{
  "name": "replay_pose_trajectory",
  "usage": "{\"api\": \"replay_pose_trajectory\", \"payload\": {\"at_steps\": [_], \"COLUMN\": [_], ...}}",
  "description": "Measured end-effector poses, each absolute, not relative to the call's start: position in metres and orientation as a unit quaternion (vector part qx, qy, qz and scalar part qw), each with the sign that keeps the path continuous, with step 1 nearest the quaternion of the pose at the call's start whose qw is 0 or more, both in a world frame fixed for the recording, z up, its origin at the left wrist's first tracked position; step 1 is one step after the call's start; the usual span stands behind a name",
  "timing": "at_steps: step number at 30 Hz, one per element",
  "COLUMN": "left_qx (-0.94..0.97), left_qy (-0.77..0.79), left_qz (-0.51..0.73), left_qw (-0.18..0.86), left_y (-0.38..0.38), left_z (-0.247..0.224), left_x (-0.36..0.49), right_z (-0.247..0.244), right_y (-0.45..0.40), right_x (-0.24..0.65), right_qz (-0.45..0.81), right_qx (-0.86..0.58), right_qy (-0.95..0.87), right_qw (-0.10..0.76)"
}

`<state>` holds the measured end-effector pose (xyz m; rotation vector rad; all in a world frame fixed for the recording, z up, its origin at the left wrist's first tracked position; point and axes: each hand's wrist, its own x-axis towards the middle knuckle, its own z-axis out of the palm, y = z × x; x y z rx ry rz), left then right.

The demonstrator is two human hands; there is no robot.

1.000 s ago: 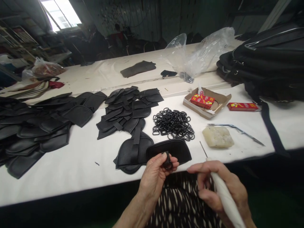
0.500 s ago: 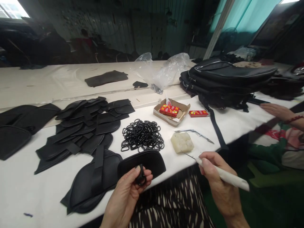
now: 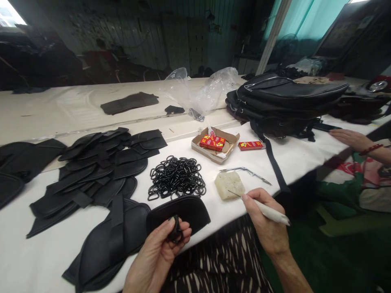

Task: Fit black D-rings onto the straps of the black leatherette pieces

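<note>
My left hand [image 3: 159, 248] is closed on a black ring [image 3: 176, 236] with a dark strap folded at it, by the front edge of the table. Under those fingers lies a black padded piece [image 3: 195, 211], joined or overlapping with a rounded black piece [image 3: 100, 248] that has a strap across it. Between thumb and fingers, my right hand [image 3: 265, 219] grips a white-handled awl [image 3: 271, 212]. Its thin metal tip lies over the face of a pale yellow wax-like block [image 3: 227, 185]; whether it pierces the block I cannot tell. A heap of black D-rings [image 3: 177, 177] lies just beyond my left hand.
Stacked black pieces [image 3: 91, 167] cover the left side. Behind the block are thread snips or tweezers [image 3: 246, 170], a cardboard tray [image 3: 195, 145] and a red box [image 3: 250, 145]. Black backpacks [image 3: 287, 97] lie at right, near another person's hand [image 3: 351, 140]. A plastic bag [image 3: 210, 91] sits behind.
My right hand has moved left and slightly up, bringing the awl tip from the block's lower edge onto its face. The left hand keeps its grip; the view has shifted slightly.
</note>
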<state>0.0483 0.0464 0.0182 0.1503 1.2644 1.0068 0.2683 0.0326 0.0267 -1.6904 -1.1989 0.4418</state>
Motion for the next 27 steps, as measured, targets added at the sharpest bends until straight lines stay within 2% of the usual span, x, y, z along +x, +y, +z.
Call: {"api": "replay_pose_trajectory", "payload": {"at_steps": [10, 15, 17, 21, 24, 27], "left_qx": [0.080, 0.064, 0.062, 0.057, 0.057, 0.078], "left_qy": [0.564, 0.543, 0.529, 0.489, 0.457, 0.429], "left_qz": [0.435, 0.440, 0.441, 0.437, 0.437, 0.430], "left_qw": [0.697, 0.712, 0.722, 0.753, 0.773, 0.790], "left_y": [0.043, 0.045, 0.044, 0.039, 0.037, 0.035], "left_z": [0.017, 0.016, 0.016, 0.018, 0.016, 0.013], "left_x": [0.047, 0.045, 0.044, 0.042, 0.039, 0.036], "right_z": [0.021, 0.020, 0.021, 0.026, 0.028, 0.025], "right_y": [0.039, 0.034, 0.030, 0.022, 0.015, 0.010], "right_x": [0.264, 0.267, 0.267, 0.252, 0.230, 0.209], "right_qz": [0.199, 0.220, 0.271, 0.481, 0.582, 0.610], "right_qx": [-0.697, -0.695, -0.668, -0.525, -0.471, -0.474], "right_qy": [-0.485, -0.442, -0.396, -0.291, -0.267, -0.293], "right_qw": [0.489, 0.522, 0.569, 0.640, 0.607, 0.564]}}
